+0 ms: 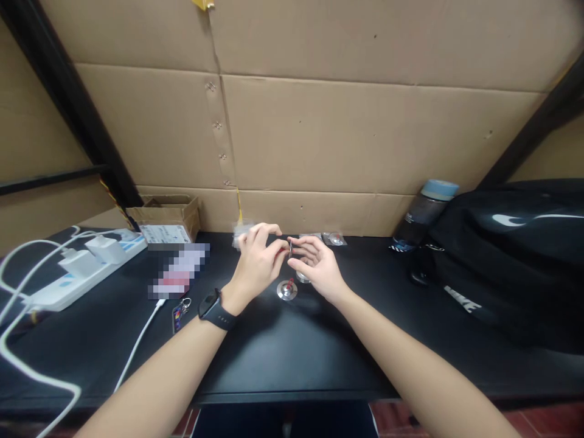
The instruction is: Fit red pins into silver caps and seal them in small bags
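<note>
Nearest is the bare front of the black desk (pixel 283 359). On its left lie a white cable (pixel 141 340) and, beside it, a keychain (pixel 177 318). A metal disc with a red part on top (pixel 287 290) rests on the desk just below the hands, and a second round metal part (pixel 303 277) is partly covered by the right hand (pixel 322 271).

Above these, a thin metal piece (pixel 291 248) is held up between the two hands, seen almost from its edge. The right fingers appear clamped on it, with the thumb below. The left hand (pixel 260 255) brings its fingertips to the other side; I cannot tell if they pinch it or only touch.

I judge that the step in hand is handling this small piece with both hands; the next move calls for a light, steady hold, with the fingertips well aligned.

Farther, small plastic bags (pixel 336 239) lie at the back, with a cardboard box (pixel 185 213) to the left and a bottle (pixel 417 216) to the right, before the cardboard wall (pixel 319 134).
</note>
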`<state>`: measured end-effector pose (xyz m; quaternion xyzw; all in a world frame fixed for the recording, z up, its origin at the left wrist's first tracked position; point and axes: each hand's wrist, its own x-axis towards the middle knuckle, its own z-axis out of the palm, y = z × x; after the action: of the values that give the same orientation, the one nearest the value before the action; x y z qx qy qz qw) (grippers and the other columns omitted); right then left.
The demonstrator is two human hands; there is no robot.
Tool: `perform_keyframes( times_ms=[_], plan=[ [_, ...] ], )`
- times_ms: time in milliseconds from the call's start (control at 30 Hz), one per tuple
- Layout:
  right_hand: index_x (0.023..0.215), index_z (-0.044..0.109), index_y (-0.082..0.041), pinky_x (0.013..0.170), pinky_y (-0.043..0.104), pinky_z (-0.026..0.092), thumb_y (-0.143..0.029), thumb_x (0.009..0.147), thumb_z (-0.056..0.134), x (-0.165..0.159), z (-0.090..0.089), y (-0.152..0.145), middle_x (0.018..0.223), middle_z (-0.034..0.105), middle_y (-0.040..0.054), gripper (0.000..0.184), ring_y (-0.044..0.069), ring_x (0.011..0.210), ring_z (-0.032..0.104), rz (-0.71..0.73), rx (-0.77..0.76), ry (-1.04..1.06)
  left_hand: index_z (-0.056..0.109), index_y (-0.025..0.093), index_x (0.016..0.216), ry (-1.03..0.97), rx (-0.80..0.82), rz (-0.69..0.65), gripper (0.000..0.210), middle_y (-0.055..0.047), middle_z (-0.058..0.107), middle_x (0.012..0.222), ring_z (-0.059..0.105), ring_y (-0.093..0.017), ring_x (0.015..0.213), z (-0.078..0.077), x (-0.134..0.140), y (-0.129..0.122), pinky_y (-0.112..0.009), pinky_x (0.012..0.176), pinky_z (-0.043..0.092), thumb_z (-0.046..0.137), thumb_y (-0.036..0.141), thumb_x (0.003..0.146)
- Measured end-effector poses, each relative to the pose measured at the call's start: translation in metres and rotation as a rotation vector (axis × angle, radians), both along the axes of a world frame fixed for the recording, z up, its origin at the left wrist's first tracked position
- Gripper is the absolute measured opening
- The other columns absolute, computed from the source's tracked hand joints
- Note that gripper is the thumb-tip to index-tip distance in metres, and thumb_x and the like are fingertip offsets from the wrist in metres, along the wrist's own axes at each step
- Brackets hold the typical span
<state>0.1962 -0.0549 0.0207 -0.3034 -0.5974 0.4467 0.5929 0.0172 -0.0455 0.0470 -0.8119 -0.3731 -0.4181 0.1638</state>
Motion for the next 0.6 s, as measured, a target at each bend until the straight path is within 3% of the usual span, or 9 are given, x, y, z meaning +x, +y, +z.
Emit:
perform_keyframes(
  times_ms=[233,433,533,600],
  plan=[
    [0.1,0.062,-0.025,0.098,0.037,0.056,-0.031,0.073,0.086,-0.0034,0.0004,-0.0022,0.123,0.071,0.0049,0.036,0.019,0.104,0.07,0.069,-0.112,0.127,0.071,0.024,0.092,-0.068,0.002,-0.012,0.008,-0.011,0.061,0.117,0.049,-0.031,0.12,-0.0033,0.0018,0.0014,-0.046,0.091,0.032,0.064,0.023,0.092],
    [0.103,0.072,-0.024,0.089,0.033,0.057,-0.046,0.089,0.07,0.001,-0.0045,0.0037,0.107,0.074,0.0046,0.026,0.02,0.099,0.07,-0.014,-0.116,-0.013,0.073,0.026,0.093,-0.125,-0.021,0.006,0.008,-0.009,0.059,0.118,0.05,-0.03,0.117,-0.0057,0.001,0.0042,-0.045,0.094,0.032,0.066,0.025,0.091],
    [0.104,0.075,-0.024,0.093,0.038,0.055,-0.051,0.096,0.056,0.0032,-0.0039,0.0051,0.109,0.074,0.0057,0.034,0.022,0.104,0.068,-0.031,-0.085,-0.052,0.074,0.027,0.093,-0.127,-0.038,0.006,0.009,-0.009,0.059,0.119,0.049,-0.03,0.118,-0.0053,0.0015,0.0037,-0.047,0.096,0.032,0.066,0.027,0.092],
    [0.105,0.075,-0.025,0.095,0.04,0.055,-0.051,0.095,0.057,0.0034,-0.0026,0.0046,0.114,0.073,0.0055,0.033,0.024,0.106,0.068,-0.033,-0.066,-0.078,0.075,0.028,0.093,-0.126,-0.046,0.003,0.009,-0.009,0.059,0.119,0.049,-0.03,0.118,-0.0052,0.002,0.0031,-0.047,0.096,0.032,0.065,0.028,0.092]
  ],
)
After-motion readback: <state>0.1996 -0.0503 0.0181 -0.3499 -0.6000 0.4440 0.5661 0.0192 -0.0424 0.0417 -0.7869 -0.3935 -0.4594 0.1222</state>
